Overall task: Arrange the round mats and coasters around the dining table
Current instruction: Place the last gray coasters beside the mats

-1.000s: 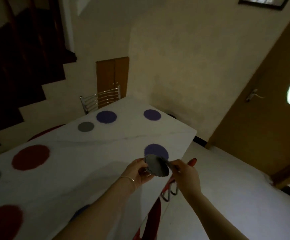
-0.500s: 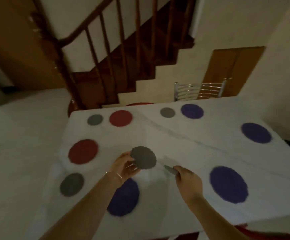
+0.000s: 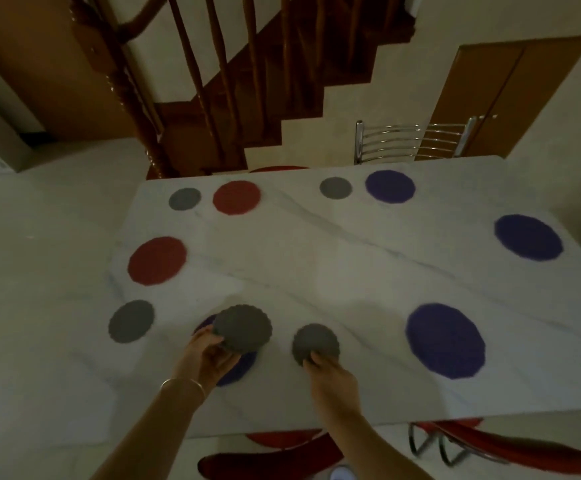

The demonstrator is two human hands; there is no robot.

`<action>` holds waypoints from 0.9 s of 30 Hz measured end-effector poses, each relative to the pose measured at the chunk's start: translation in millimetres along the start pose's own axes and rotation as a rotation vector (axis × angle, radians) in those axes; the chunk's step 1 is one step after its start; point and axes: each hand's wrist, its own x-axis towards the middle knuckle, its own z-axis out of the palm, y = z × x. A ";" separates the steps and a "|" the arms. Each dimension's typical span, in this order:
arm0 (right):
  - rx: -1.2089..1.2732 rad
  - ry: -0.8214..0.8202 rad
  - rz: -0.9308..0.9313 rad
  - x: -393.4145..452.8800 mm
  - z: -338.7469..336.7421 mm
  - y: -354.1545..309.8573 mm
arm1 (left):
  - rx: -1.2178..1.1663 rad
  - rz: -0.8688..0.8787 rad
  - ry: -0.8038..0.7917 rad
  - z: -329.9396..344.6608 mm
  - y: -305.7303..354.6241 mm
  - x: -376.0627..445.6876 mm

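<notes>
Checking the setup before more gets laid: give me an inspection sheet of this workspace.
Surface: white marble-look dining table, veined, nothing spilled on it.
Job's things: two red mats; four purple mats, one at the far edge, one right, one near right, one partly under the left hand; grey coasters at.
Clutter: nothing seen.
Hands: left hand holds a stack of grey coasters above the table; right hand sets a single grey coaster down beside the purple mat.
Cables: nothing seen.
Surroundings: metal-backed chair at the far side, red chairs at the near side, wooden staircase, cupboard doors.
</notes>
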 end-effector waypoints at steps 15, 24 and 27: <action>0.196 0.057 -0.004 -6.4 -23.4 11.8 | 0.065 -0.033 -0.065 35.2 -24.7 -15.7; 0.171 0.368 -0.142 5.4 -139.9 44.4 | 0.243 0.018 -0.333 185.1 -42.4 -29.3; 0.211 0.416 -0.099 -4.5 -174.3 84.3 | 0.287 0.012 -0.455 239.8 -60.8 -31.9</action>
